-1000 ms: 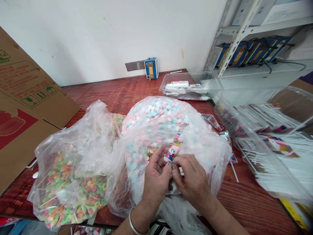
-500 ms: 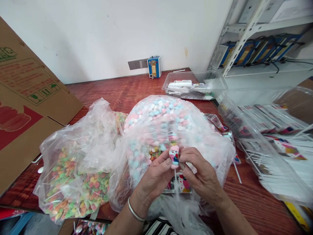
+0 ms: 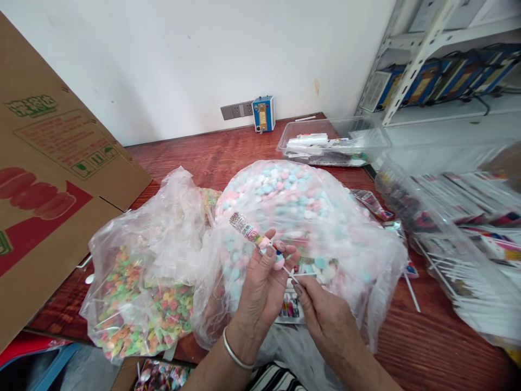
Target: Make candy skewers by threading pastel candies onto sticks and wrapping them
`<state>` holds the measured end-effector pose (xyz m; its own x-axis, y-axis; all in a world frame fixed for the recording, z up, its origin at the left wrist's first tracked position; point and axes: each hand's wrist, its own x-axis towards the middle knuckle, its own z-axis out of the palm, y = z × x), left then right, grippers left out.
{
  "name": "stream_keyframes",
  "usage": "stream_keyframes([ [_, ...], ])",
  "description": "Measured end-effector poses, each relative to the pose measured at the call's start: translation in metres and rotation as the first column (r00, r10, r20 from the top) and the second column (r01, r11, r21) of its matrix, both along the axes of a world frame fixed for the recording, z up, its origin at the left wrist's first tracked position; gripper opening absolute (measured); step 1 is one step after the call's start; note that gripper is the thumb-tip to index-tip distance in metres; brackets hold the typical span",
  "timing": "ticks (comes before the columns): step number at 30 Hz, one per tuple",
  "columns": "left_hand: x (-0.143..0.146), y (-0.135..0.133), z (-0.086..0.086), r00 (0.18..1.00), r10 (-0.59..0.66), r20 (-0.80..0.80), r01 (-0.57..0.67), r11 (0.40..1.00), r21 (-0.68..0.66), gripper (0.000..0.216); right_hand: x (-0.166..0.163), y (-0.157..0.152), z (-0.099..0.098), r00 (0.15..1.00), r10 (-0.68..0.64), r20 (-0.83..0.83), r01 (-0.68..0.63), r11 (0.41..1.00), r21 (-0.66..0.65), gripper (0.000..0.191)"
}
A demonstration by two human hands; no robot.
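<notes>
A wrapped candy stick [image 3: 278, 263] with pink, white and blue pieces lies in my left hand [image 3: 260, 285], fingers closed round it. Its printed clear wrapper [image 3: 243, 225] points up and to the left past my fingertips. My right hand [image 3: 328, 312] pinches the lower end of its white stick [image 3: 289, 272]. Both hands are over a large clear bag [image 3: 285, 187] of pink, blue and white marshmallows. Partly covered by my hands, a small printed packet [image 3: 290, 307] sits below them.
At the left are a bag of coloured ring candies [image 3: 138, 309] and a cardboard box [image 3: 52, 179]. A clear tray [image 3: 334, 130] with wrappers stands at the back. Another clear bin [image 3: 431, 217] at the right holds printed cards and white sticks. A blue device [image 3: 264, 114] is by the wall.
The candy stick has tipped from upright to slanting up-left. My right hand has moved from beside the candy down to the stick. The view has shifted slightly.
</notes>
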<state>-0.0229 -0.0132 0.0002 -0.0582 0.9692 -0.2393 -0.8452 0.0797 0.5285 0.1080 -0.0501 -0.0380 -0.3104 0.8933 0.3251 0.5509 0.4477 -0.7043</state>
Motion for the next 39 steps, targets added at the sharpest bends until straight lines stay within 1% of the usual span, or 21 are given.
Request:
stream_keyframes([
  [3, -0.008, 0.006, 0.005, 0.996, 0.071, 0.05, -0.07, 0.997, -0.026, 0.03, 0.002, -0.002, -0.001, 0.997, 0.049, -0.056, -0.051, 0.998, -0.038, 0.019],
  [5, -0.012, 0.011, 0.009, 0.99, 0.117, 0.076, -0.112, 0.991, -0.067, 0.025, 0.003, -0.003, -0.001, 0.998, 0.057, -0.037, -0.057, 0.998, -0.007, 0.018],
  [6, -0.012, 0.013, 0.01, 0.988, 0.126, 0.086, -0.119, 0.989, -0.088, 0.023, 0.003, -0.003, -0.001, 0.999, 0.042, -0.008, -0.042, 0.998, 0.039, 0.018],
  [8, -0.011, 0.015, 0.012, 0.987, 0.124, 0.106, -0.112, 0.987, -0.113, 0.02, 0.002, -0.004, -0.001, 0.998, -0.015, 0.057, 0.004, 0.982, 0.189, 0.018],
  [10, -0.005, 0.014, 0.012, 0.987, 0.106, 0.124, -0.093, 0.99, -0.111, 0.021, 0.001, -0.004, -0.002, 0.991, -0.068, 0.115, 0.023, 0.935, 0.353, 0.019],
  [12, 0.003, 0.01, 0.01, 0.988, 0.091, 0.129, -0.08, 0.993, -0.088, 0.023, -0.001, -0.003, -0.003, 0.983, -0.084, 0.163, 0.002, 0.894, 0.447, 0.021],
  [13, 0.007, 0.008, 0.009, 0.989, 0.082, 0.127, -0.073, 0.994, -0.075, 0.023, -0.002, -0.003, -0.004, 0.979, -0.08, 0.186, -0.015, 0.887, 0.461, 0.022],
  [16, 0.018, 0.003, 0.004, 0.991, 0.065, 0.116, -0.059, 0.997, -0.057, 0.023, -0.006, -0.001, -0.005, 0.971, -0.077, 0.227, -0.036, 0.89, 0.454, 0.024],
  [19, 0.018, 0.001, 0.002, 0.994, 0.038, 0.101, -0.03, 0.996, -0.078, 0.024, -0.008, 0.002, -0.001, 0.972, -0.095, 0.215, -0.016, 0.886, 0.464, 0.024],
  [21, 0.009, 0.005, 0.003, 0.996, 0.047, 0.075, -0.041, 0.996, -0.084, 0.025, -0.006, 0.003, 0.003, 0.978, -0.092, 0.189, -0.009, 0.879, 0.477, 0.023],
  [23, -0.006, 0.011, 0.007, 0.994, 0.093, 0.051, -0.089, 0.993, -0.071, 0.025, -0.001, 0.001, 0.005, 0.982, -0.062, 0.178, -0.032, 0.874, 0.485, 0.021],
  [26, -0.026, 0.019, 0.013, 0.983, 0.174, 0.051, -0.172, 0.984, -0.039, 0.025, 0.003, -0.002, 0.002, 0.979, -0.022, 0.201, -0.081, 0.868, 0.491, 0.022],
  [28, -0.031, 0.021, 0.014, 0.977, 0.196, 0.089, -0.194, 0.98, -0.035, 0.021, 0.002, -0.004, -0.003, 0.974, -0.025, 0.224, -0.089, 0.87, 0.485, 0.022],
  [31, -0.022, 0.019, 0.009, 0.976, 0.163, 0.146, -0.151, 0.985, -0.088, 0.015, -0.004, -0.004, -0.007, 0.972, -0.044, 0.232, -0.072, 0.881, 0.467, 0.019],
  [33, -0.012, 0.015, 0.004, 0.981, 0.135, 0.138, -0.122, 0.987, -0.101, 0.015, -0.008, -0.003, -0.009, 0.973, -0.043, 0.227, -0.068, 0.886, 0.46, 0.018],
  [36, -0.004, 0.01, 0.001, 0.991, 0.1, 0.086, -0.094, 0.993, -0.071, 0.017, -0.009, -0.003, -0.008, 0.976, -0.04, 0.212, -0.062, 0.89, 0.453, 0.017],
  [39, -0.005, 0.007, 0.004, 0.997, 0.072, -0.014, -0.072, 0.996, -0.052, 0.027, -0.004, -0.001, -0.004, 0.98, -0.076, 0.182, -0.017, 0.887, 0.462, 0.015],
])
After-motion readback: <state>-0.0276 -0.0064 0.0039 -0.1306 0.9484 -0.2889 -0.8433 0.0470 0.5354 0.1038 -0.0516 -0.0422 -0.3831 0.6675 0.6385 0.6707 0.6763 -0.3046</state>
